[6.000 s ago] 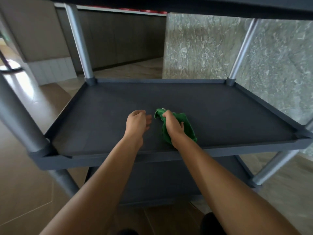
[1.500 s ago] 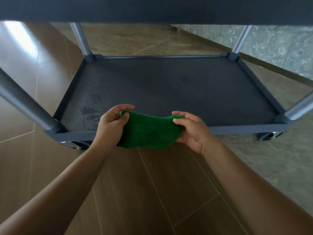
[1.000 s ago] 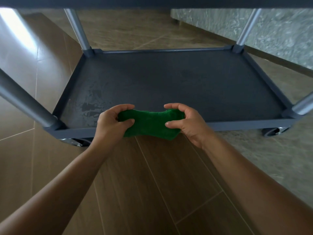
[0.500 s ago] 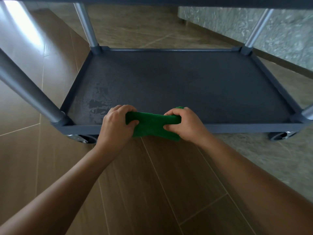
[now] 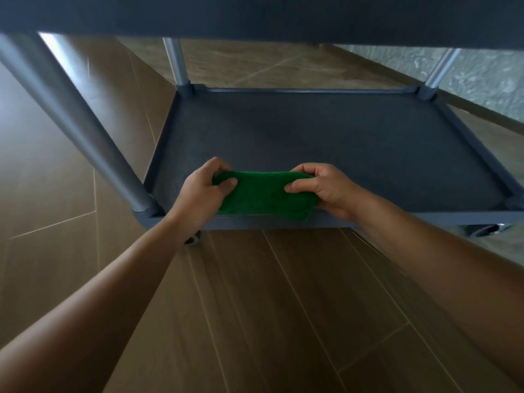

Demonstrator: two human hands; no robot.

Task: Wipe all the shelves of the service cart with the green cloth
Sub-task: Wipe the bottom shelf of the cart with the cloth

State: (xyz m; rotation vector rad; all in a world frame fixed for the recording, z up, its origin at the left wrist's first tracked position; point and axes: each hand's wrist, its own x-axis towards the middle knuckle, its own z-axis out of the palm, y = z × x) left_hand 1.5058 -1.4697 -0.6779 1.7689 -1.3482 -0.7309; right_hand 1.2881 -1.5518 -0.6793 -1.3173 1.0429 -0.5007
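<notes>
The green cloth (image 5: 262, 195) is folded into a flat band and held over the near rim of the cart's dark bottom shelf (image 5: 326, 140). My left hand (image 5: 205, 191) grips its left end and my right hand (image 5: 326, 188) grips its right end, thumbs on top. The underside of the shelf above (image 5: 255, 15) runs across the top of the view. The cloth hides part of the near rim.
Grey metal posts stand at the corners: a thick one near left (image 5: 76, 120), thinner ones far left (image 5: 175, 63) and far right (image 5: 439, 69). A caster (image 5: 482, 229) shows under the near right corner. Wood-look floor (image 5: 255, 307) surrounds the cart; a marbled wall (image 5: 482, 78) is at the right.
The view dropped from the middle shelf to the bottom one. Both hands took the cloth, folded it narrower and carried it forward onto the shelf's near edge.
</notes>
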